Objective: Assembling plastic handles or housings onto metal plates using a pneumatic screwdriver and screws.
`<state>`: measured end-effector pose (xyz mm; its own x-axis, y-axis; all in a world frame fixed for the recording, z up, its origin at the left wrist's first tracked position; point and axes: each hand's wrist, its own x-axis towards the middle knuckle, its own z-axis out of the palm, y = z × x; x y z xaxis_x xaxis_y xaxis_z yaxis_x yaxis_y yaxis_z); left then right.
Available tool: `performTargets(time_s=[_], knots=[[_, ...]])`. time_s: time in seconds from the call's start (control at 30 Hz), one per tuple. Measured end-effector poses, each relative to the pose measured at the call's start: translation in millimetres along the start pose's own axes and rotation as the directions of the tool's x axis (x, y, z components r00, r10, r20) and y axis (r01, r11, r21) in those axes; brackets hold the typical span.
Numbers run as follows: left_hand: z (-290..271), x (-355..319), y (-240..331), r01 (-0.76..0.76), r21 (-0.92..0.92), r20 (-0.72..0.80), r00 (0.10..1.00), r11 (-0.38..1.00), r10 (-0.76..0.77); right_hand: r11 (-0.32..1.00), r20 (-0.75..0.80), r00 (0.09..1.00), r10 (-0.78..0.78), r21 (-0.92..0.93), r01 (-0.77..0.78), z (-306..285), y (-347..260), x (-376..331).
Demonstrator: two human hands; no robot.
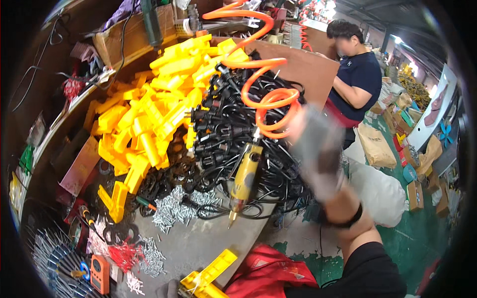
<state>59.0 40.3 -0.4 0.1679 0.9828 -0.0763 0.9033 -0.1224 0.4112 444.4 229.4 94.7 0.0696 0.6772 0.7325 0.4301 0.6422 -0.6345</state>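
"On the left, heaped yellow plastic parts [149,111]; rightward, black plug-ended cables [218,131]. Your grip?"
"Right hand [315,141], right of those, blurred: finger opening and hold unclear. Near, a yellow plastic piece [218,268] beside your half-hidden left hand [172,289]: likewise."

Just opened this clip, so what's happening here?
The person's right hand, blurred, is out to the right beside black plug cords; I can't tell whether it holds anything. The left hand barely shows at the lower edge, beside a yellow plastic part. A yellow driver tool on an orange coiled hose points down over the grey bench, near loose screws. A co-worker stands beyond a brown board.
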Motion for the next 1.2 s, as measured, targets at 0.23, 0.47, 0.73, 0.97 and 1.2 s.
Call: performTargets(time_s=[0.23,0.47,0.73,0.97,1.2], knots=[[-18.6,-8.9,-14.5,0.075,0.074,-0.19,0.98,0.994,-0.06,0.433,0.016,0.805,0.592,-0.85,-0.301,-114.7,183.1,133.7],[-15.3,-37.8,-18.1,0.139,0.114,-0.236,0.966,0.984,-0.109,0.317,0.021,0.728,0.686,-0.908,-0.272,-82.0,166.2,151.8],[-9.6,-36.3,-7.2,0.159,-0.268,-0.313,0.918,0.95,-0.242,0.95,-0.551,0.817,0.166,-0.134,-0.283,-73.9,88.2,101.9],[-47.1,7.8,56.9,-0.295,-0.425,-0.181,0.954,0.856,0.239,0.949,-0.191,0.981,0.025,0.312,0.036,46.5,-35.6,-92.9],[-16.6,13.3,42.0,0.577,-0.797,0.594,0.692,0.18,0.41,0.607,0.644,0.62,0.449,0.289,-0.74,106.3,-129.6,-47.5]])
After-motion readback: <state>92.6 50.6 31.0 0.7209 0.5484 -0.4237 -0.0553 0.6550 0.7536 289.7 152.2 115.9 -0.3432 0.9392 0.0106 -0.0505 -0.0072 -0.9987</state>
